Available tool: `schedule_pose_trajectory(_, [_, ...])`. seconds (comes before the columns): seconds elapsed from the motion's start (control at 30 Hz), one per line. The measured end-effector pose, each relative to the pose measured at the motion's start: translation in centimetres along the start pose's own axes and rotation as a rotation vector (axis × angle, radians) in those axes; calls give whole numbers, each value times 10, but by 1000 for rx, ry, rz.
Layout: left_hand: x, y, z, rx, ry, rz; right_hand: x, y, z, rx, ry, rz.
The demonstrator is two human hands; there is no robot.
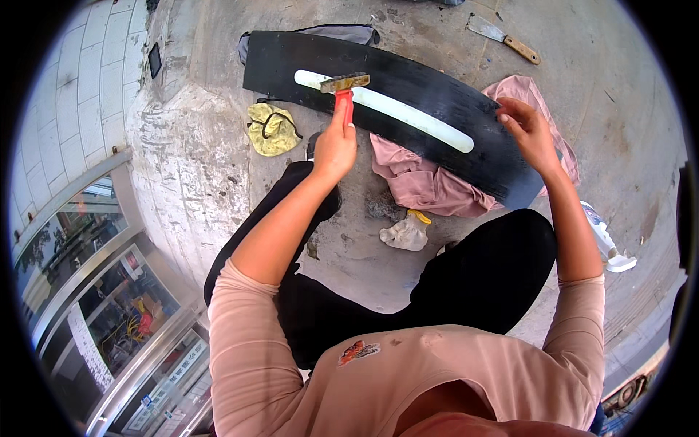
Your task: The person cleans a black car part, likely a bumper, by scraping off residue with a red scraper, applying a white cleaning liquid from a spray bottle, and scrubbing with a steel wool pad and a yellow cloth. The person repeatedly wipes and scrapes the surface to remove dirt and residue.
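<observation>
A long black panel (280, 65) with a pale slot-shaped strip (422, 121) along its middle lies across the ground in front of me. My left hand (336, 151) is wrapped round the red handle of a scraper (345, 84). The scraper's wide, dirty head lies over the left part of the pale strip; whether it touches cannot be told. At the panel's far right edge, my right hand (529, 135) grips the rim between thumb and fingers. Pink cloth (419, 175) sticks out from under the panel, and grey fabric (348, 33) shows behind its left end.
A putty knife with a wooden handle (523, 49) lies at the far right. Left of the panel sits a crumpled yellow cloth (273, 131). A whitish glove (405, 233) rests between my legs. Near my right elbow lies a white spray bottle (601, 234). A glass door (109, 320) stands at left.
</observation>
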State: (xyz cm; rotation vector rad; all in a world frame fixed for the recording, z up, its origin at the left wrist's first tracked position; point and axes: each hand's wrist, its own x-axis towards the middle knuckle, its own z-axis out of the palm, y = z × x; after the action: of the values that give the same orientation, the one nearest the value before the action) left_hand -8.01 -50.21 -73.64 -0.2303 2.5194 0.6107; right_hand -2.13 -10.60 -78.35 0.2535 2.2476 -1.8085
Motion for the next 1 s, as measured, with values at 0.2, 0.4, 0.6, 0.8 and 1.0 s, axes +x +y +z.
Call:
schedule_pose_trajectory(0.2, [-41, 71, 150, -490, 252, -6, 27, -50, 131, -19, -426, 216])
schedule_pose_trajectory(0.4, [-37, 53, 74, -265, -385, 291, 49, -19, 147, 369, -192, 495])
schedule_pose_trajectory(0.6, [15, -45, -129, 443, -177, 287, 45, -13, 130, -91, -329, 213])
schedule_pose_trajectory(0.8, [106, -185, -231, 462, 238, 25, -1, -26, 115, -568, -450, -74])
schedule_pose_trajectory(1.0, [266, -266, -211, 442, 287, -74, -56, 1, 102, -700, -363, 129])
